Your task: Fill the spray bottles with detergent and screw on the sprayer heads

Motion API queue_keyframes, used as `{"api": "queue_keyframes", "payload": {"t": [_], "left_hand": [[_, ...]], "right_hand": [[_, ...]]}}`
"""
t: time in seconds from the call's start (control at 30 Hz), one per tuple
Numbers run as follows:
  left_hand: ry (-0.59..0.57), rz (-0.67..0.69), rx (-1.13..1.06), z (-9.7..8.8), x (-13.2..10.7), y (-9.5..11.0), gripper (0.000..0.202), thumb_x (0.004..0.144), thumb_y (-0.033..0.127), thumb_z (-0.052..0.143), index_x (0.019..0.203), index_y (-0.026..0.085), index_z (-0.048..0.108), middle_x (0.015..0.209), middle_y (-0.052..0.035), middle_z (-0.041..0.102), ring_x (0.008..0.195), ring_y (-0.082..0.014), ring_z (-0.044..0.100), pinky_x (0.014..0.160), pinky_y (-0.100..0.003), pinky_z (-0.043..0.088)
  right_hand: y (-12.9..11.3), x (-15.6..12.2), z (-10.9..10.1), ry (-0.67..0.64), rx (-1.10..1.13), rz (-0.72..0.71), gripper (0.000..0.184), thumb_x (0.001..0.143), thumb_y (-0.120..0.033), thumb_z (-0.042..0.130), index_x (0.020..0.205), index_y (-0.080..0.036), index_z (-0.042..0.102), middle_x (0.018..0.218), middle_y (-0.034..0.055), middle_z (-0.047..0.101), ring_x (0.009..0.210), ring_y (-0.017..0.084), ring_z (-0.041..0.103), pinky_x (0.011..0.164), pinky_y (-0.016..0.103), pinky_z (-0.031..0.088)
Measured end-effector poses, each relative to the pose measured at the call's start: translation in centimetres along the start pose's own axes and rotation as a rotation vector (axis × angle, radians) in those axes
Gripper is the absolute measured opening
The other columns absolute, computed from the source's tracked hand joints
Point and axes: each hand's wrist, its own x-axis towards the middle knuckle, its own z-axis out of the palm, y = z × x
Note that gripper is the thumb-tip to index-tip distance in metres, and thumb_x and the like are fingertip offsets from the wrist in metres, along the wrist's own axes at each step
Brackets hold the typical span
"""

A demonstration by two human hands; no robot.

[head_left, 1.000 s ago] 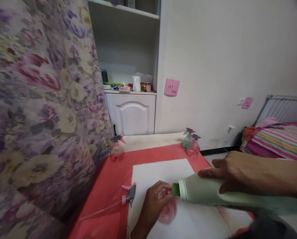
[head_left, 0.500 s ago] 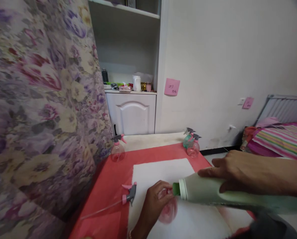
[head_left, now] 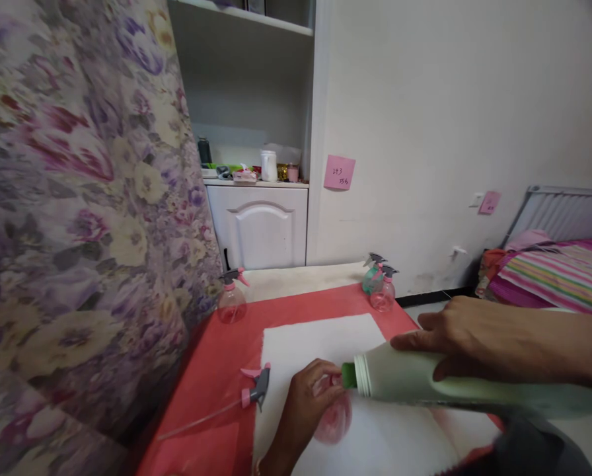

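My left hand [head_left: 308, 403] is closed around the neck of a clear pink spray bottle [head_left: 334, 420] that has no spray head on it and stands on a white sheet [head_left: 320, 334]. My right hand [head_left: 467, 340] grips a big pale green bottle [head_left: 400, 373] from above, tilted nearly level. Its green spout [head_left: 348, 375] is right at the small bottle's mouth; whether liquid flows I cannot tell. Left of my left hand, a grey and pink spray head [head_left: 259, 389] with a thin tube lies across the red cover and the sheet's edge.
A pink spray bottle [head_left: 232, 304] stands at the table's far left. At the far right are another pink spray bottle [head_left: 383, 296] and a green one [head_left: 370, 281]. A floral curtain [head_left: 92, 231] hangs along the left. Behind the table is a white cabinet [head_left: 261, 225].
The view has shifted very slightly. Both hands keep the same hold, and the green spout stays at the small bottle's mouth.
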Motion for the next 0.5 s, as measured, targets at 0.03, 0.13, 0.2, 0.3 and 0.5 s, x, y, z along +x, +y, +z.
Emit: {"api": "queue_keyframes", "payload": {"t": [0.03, 0.13, 0.2, 0.3, 0.5], "left_hand": [[0.001, -0.001, -0.001, 0.0, 0.0, 0.0, 0.013, 0.073, 0.017, 0.07, 0.085, 0.019, 0.073, 0.086, -0.0035, 0.069, 0.086, -0.0205, 0.064, 0.081, -0.029, 0.046], [0.003, -0.003, 0.003, 0.0, -0.1, 0.0, 0.014, 0.072, 0.014, 0.069, 0.084, 0.02, 0.073, 0.086, -0.003, 0.068, 0.087, -0.0204, 0.064, 0.081, -0.029, 0.046], [-0.001, -0.007, 0.012, 0.0, -0.1, 0.0, 0.014, 0.072, 0.014, 0.069, 0.085, 0.019, 0.072, 0.087, -0.0034, 0.069, 0.088, -0.0206, 0.064, 0.082, -0.029, 0.046], [-0.009, -0.006, 0.019, 0.0, 0.0, 0.0, 0.013, 0.074, 0.016, 0.068, 0.086, 0.019, 0.072, 0.087, -0.0041, 0.069, 0.088, -0.0209, 0.064, 0.082, -0.03, 0.046], [-0.008, 0.002, 0.033, 0.0, 0.0, 0.3, 0.011, 0.074, 0.018, 0.069, 0.085, 0.019, 0.073, 0.087, -0.0044, 0.069, 0.088, -0.0209, 0.064, 0.082, -0.03, 0.046]], "right_hand": [[0.0, 0.0, 0.0, -0.023, 0.004, 0.01, 0.043, 0.088, -0.027, 0.061, 0.13, -0.032, 0.055, 0.085, 0.0061, 0.074, 0.071, 0.021, 0.071, 0.062, 0.027, 0.052], [0.2, 0.0, 0.0, -0.096, 0.005, 0.042, 0.043, 0.091, -0.028, 0.057, 0.133, -0.032, 0.051, 0.09, 0.0076, 0.073, 0.077, 0.024, 0.072, 0.064, 0.029, 0.05], [0.4, 0.1, 0.3, -0.081, -0.004, 0.026, 0.043, 0.091, -0.028, 0.056, 0.134, -0.033, 0.05, 0.09, 0.0072, 0.073, 0.073, 0.023, 0.071, 0.059, 0.028, 0.047], [1.0, 0.1, 0.9, -0.03, 0.004, -0.015, 0.042, 0.092, -0.031, 0.054, 0.134, -0.033, 0.049, 0.087, 0.0064, 0.072, 0.069, 0.021, 0.07, 0.054, 0.027, 0.04], [1.3, 0.1, 1.3, 0.01, 0.012, -0.043, 0.042, 0.091, -0.029, 0.057, 0.132, -0.031, 0.052, 0.083, 0.0052, 0.071, 0.065, 0.017, 0.068, 0.052, 0.026, 0.036]]}}
